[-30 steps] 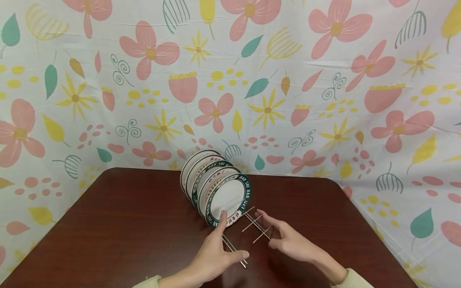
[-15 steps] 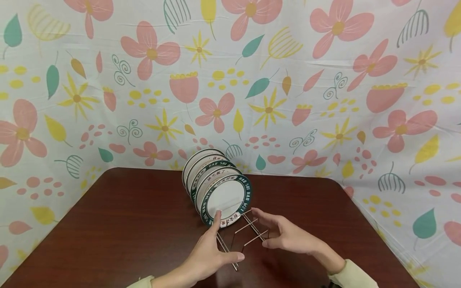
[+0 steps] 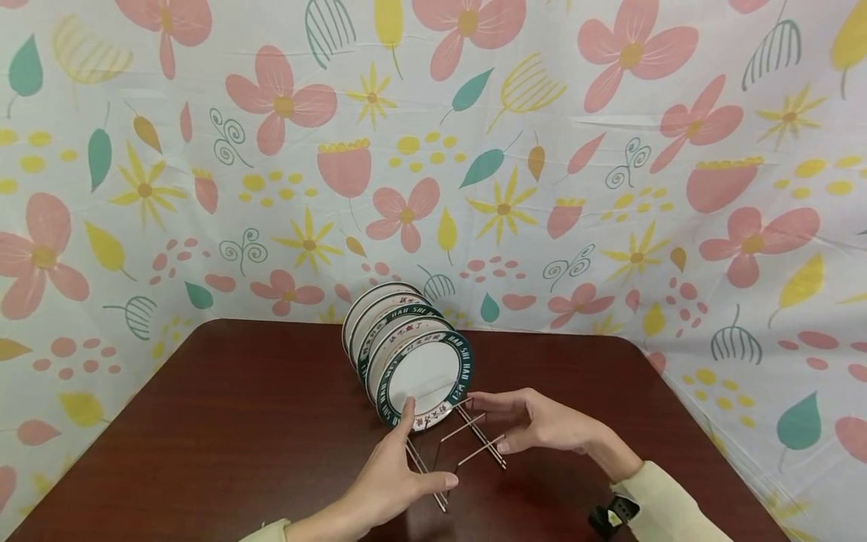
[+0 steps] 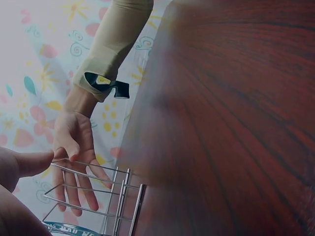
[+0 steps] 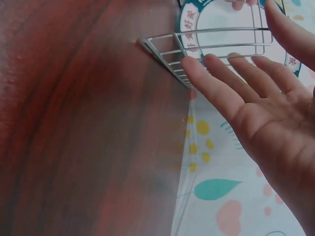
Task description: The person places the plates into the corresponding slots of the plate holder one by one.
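Observation:
Several round plates [image 3: 425, 376] with white centres and green, lettered rims stand on edge in a row, leaning in a metal wire dish rack [image 3: 481, 438]. At the rack's near left side is my left hand [image 3: 386, 482], thumb and forefinger spread apart. Its other fingers are hidden in the head view. Across from it, my right hand [image 3: 552, 425] is at the right side, fingertips by the wires. In the right wrist view the fingers of the right hand [image 5: 275, 113] extend loosely beside the rack's wires [image 5: 221, 30]. The rack's near wire slots hold no plate.
The dark reddish-brown table [image 3: 257, 421] spreads around the rack. A white cloth with a flower and leaf print [image 3: 433, 150] hangs behind and at the sides. A black strap with a small device [image 3: 612, 516] sits at the right sleeve [image 3: 670, 497].
The rack's near end has swung left, and its front plate has turned slightly. Both hands shifted a little left with it. In the last half second, the right forearm turned and its strap came into view.

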Action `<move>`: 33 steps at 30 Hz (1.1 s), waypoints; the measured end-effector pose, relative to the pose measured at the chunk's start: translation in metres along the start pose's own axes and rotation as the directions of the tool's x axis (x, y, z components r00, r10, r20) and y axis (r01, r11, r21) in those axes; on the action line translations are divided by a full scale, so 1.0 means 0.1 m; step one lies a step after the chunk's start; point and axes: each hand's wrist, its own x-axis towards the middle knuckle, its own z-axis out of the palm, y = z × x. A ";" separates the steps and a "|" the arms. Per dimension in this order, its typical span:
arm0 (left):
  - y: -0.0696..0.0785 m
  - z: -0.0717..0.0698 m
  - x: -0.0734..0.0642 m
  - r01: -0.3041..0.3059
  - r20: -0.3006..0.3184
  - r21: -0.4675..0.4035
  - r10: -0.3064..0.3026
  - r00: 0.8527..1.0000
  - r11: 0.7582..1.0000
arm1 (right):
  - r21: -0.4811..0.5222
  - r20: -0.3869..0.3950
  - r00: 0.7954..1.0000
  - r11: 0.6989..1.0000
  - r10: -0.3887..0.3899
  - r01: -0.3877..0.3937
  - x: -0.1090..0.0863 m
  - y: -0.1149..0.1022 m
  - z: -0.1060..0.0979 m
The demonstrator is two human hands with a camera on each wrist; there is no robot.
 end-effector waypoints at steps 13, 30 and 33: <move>-0.07 -0.17 0.01 -0.034 0.066 0.003 0.034 0.997 0.999 | 0.009 -0.058 0.997 0.999 -0.043 0.043 0.05 0.04 0.14; -0.28 -0.62 0.13 -0.107 0.254 -0.109 0.132 0.958 0.988 | -0.106 -0.334 0.942 0.994 -0.010 -0.027 0.19 -0.03 0.71; -0.34 -0.70 0.15 -0.133 0.279 -0.109 0.159 0.947 0.985 | -0.137 -0.372 0.928 0.990 -0.011 -0.043 0.22 -0.05 0.78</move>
